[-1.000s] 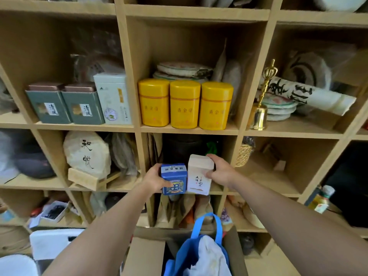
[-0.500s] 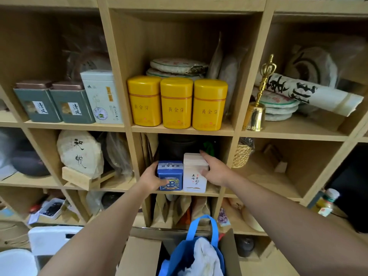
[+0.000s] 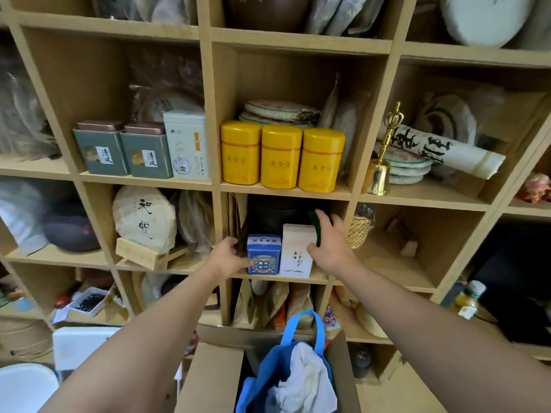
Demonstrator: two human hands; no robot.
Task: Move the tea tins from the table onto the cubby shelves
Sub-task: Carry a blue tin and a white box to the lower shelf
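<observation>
Head cam: blue tin (image 3: 264,254) & white tin (image 3: 298,251) now sit on cubby shelf (image 3: 280,277), L hand (image 3: 226,257) + R hand (image 3: 328,248) loosening, fingers opening off sides, so placement basically done.

brass bell (image 3: 379,171) right cubby | blue bag (image 3: 269,380) in cardboard box (image 3: 213,380) below

Read 黄金芽 on each of three yellow tins (image 3: 280,158), 清风 on two grey-green tins (image 3: 125,155), 知悦 on a wrapped tea cake (image 3: 145,219).
</observation>
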